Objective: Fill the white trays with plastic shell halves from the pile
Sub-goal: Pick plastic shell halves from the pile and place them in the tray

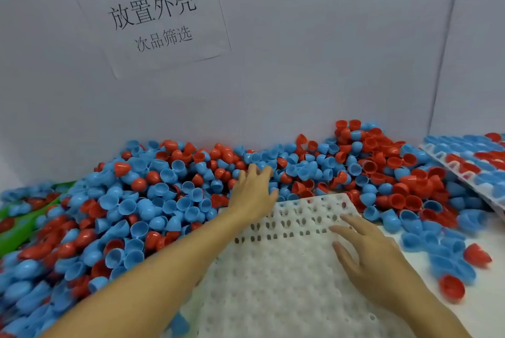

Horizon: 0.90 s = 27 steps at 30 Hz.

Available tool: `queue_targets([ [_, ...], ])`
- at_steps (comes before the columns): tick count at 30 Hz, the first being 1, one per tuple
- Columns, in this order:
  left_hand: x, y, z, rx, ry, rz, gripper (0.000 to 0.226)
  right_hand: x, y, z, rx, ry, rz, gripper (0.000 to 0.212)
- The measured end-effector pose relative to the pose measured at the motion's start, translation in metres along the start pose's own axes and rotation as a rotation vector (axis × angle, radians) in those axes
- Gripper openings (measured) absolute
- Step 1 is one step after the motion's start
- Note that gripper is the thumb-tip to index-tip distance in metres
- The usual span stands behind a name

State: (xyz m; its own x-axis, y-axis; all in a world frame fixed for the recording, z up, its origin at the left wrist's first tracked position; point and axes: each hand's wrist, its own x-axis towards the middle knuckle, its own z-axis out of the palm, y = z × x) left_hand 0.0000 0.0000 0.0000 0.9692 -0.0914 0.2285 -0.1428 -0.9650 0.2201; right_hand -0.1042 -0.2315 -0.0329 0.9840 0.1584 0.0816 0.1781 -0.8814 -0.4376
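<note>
A white tray (276, 277) with rows of empty holes lies in front of me, its far edge pushed against a big pile of blue and red plastic shell halves (153, 201). My left hand (254, 192) reaches past the tray's far left corner, fingers spread flat on the shells at the pile's edge. Over the tray's right side is my right hand (366, 250), fingers straight and spread, lying on the tray surface. Neither hand holds a shell.
A second white tray (464, 170) filled with blue and red shells leans at the far right. Loose shells (451, 261) lie right of the tray. A green object (16, 217) shows at the left. A grey wall with a paper sign (153, 15) stands behind.
</note>
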Motion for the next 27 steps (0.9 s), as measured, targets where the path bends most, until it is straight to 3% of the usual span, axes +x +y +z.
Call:
queue_targets([
  [6,0.027,-0.024,0.002,0.099,-0.120,-0.034,0.041,0.004,0.001,0.004,-0.013,-0.026,-0.003,0.047],
  [12,0.028,-0.022,0.008,0.235,0.052,0.206,0.025,0.007,0.004,0.007,0.010,-0.022,0.013,0.049],
  [15,0.022,-0.015,0.007,-0.062,0.182,0.164,0.014,0.007,0.005,0.009,0.010,-0.014,0.003,0.049],
  [20,0.003,0.002,0.001,-0.623,0.373,-0.136,0.009,0.008,0.004,0.008,-0.006,-0.006,0.002,0.049],
  [24,-0.031,0.008,0.002,-1.072,0.353,-0.423,0.005,0.003,0.001,0.004,-0.013,0.000,-0.035,0.049],
  [27,-0.067,0.006,0.003,-1.229,0.319,-0.547,0.005,-0.001,-0.003,-0.007,0.008,0.024,-0.055,0.043],
])
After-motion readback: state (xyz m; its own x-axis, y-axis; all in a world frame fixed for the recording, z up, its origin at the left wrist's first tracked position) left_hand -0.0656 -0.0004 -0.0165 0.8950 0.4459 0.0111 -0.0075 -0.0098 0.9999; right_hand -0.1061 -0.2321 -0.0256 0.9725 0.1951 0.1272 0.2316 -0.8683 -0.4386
